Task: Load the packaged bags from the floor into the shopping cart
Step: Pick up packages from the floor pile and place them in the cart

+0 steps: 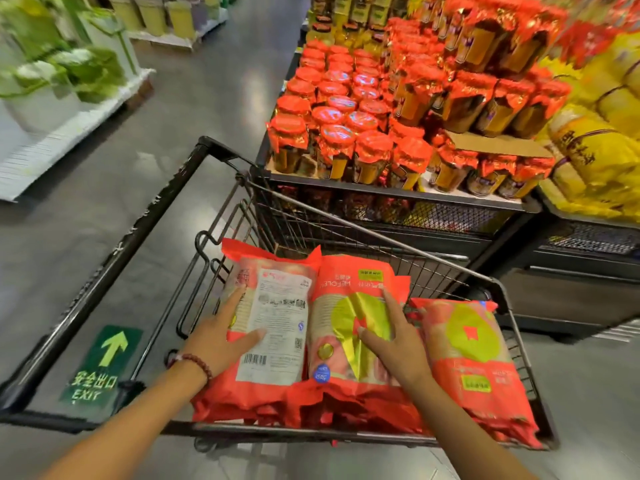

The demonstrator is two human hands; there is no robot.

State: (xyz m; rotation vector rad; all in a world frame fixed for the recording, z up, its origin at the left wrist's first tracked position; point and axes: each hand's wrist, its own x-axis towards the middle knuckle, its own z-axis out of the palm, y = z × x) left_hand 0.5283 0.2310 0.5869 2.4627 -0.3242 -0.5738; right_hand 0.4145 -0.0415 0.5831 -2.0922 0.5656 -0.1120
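Three red packaged bags lie in the black wire shopping cart. The left bag shows its white label side. The middle bag and the right bag show a yellow-green circle. My left hand rests flat on the left bag with fingers spread. My right hand presses on the middle bag, fingers apart. Neither hand grips a bag. More red packaging shows beneath them.
A display stand of jars with red foil tops stands right behind the cart. Yellow sacks are stacked at the right. Green and white goods sit on a pallet across the aisle. A green exit arrow sticker marks the grey floor.
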